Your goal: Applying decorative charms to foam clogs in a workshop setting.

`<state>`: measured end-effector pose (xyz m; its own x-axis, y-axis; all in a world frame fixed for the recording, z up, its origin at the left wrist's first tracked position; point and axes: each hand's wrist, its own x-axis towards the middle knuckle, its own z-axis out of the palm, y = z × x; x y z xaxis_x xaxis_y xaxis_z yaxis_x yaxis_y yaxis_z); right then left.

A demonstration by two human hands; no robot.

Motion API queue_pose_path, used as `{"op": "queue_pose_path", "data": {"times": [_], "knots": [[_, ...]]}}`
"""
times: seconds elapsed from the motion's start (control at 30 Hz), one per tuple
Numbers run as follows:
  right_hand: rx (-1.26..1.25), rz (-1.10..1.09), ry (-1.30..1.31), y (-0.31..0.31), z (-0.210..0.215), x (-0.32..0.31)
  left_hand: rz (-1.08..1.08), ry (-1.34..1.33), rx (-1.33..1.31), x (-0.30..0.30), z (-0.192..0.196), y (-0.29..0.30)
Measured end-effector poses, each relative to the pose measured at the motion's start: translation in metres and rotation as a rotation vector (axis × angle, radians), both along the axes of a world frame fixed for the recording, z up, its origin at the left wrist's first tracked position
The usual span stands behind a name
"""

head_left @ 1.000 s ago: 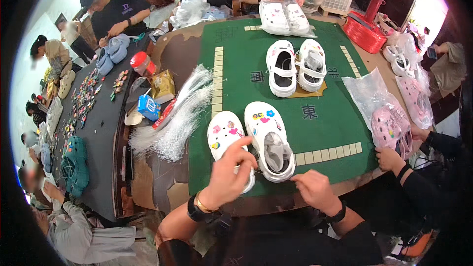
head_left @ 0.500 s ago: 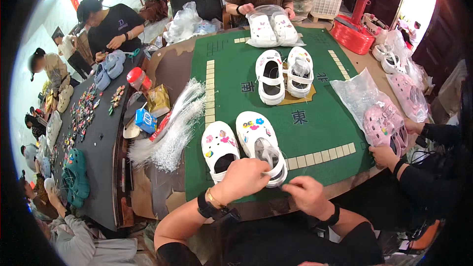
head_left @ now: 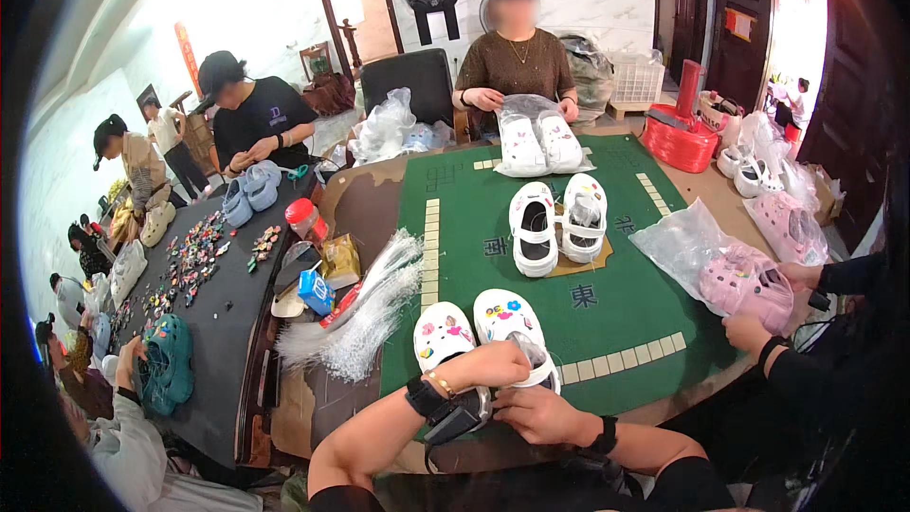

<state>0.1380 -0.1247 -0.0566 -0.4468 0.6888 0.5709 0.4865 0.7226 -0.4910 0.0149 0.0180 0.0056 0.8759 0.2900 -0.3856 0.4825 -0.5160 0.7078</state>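
A pair of white clogs stands at the table's near edge, the left clog (head_left: 444, 334) and the right clog (head_left: 510, 317) both dotted with colourful charms. Clear plastic stuffing shows in the right one's opening. My left hand (head_left: 488, 365) is closed at that opening, fingers curled on the right clog by its strap. Against the heel of the same clog my right hand (head_left: 542, 414) is closed in a pinch; whatever lies between its fingertips is hidden. A second white pair (head_left: 534, 228) stands farther off on the green mat (head_left: 607, 322).
A bundle of clear plastic ties (head_left: 365, 318) lies left of the mat, near a blue box (head_left: 316, 292) and a red-lidded jar (head_left: 305, 220). Across the table a person holds bagged white clogs (head_left: 540, 144). At right, another person's hands hold a pink clog (head_left: 744, 286) by a bag.
My view has tilted up, so the table sits lower. My right hand has come in from apart to meet the right clog's heel. The person opposite still holds the bagged clogs.
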Motion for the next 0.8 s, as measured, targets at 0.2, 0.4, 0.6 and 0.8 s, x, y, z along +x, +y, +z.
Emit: {"op": "queue_pose_path", "data": {"times": [0.2, 0.4, 0.6, 0.8], "knots": [[0.044, -0.138, -0.057, -0.002, -0.006, 0.011, -0.052, 0.006, 0.022, -0.001, 0.000, 0.005], [0.069, -0.270, 0.004, -0.024, -0.002, 0.013, 0.038, -0.133, 0.049, -0.016, -0.002, -0.014], [0.003, -0.456, 0.034, -0.038, 0.015, 0.027, 0.211, -0.308, 0.244, -0.020, 0.023, -0.032], [-0.029, -0.369, -0.034, -0.039, 0.021, 0.019, 0.023, -0.234, 0.209, -0.009, 0.003, -0.021]]}}
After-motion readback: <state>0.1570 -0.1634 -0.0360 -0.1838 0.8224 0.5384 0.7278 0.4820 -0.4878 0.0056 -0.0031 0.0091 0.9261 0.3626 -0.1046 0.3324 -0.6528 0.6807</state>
